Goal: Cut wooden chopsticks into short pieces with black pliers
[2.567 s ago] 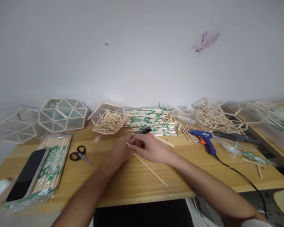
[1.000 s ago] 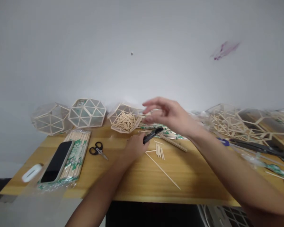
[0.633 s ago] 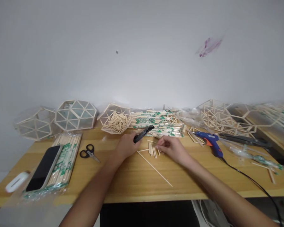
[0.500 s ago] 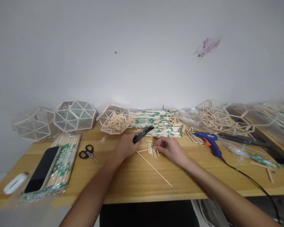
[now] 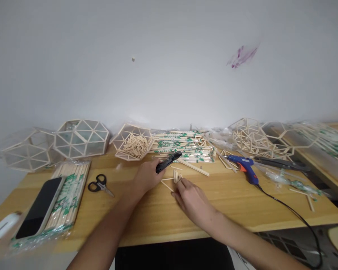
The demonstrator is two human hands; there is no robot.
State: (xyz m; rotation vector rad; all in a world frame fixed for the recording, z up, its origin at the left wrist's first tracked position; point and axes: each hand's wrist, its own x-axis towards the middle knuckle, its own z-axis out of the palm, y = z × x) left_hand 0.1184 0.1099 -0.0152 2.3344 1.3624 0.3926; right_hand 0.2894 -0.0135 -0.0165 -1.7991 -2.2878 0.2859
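My left hand (image 5: 149, 175) is closed round a slim black hand tool (image 5: 169, 162), shaped like a utility knife, which points up and to the right above the table. Just right of it lies a small pile of short wooden sticks (image 5: 175, 175). My right hand (image 5: 193, 200) covers the near end of that pile, its fingers curled down on the sticks and its thumb on the near side. A longer thin stick (image 5: 166, 185) runs under the right hand, so most of it is hidden. Behind both hands are bagged wooden chopsticks (image 5: 183, 144).
Scissors (image 5: 101, 184), a phone (image 5: 41, 208) and a chopstick pack (image 5: 70, 195) lie left. A stick-frame bowl (image 5: 121, 140) holds short sticks, beside more stick frames (image 5: 83, 138). On the right rests a blue glue gun (image 5: 246, 168); its cord (image 5: 287, 210) crosses the table edge.
My right hand has come nearer and left, over the near end of the short sticks and the longer stick. My left hand still grips the black tool. The whole view has shifted slightly.
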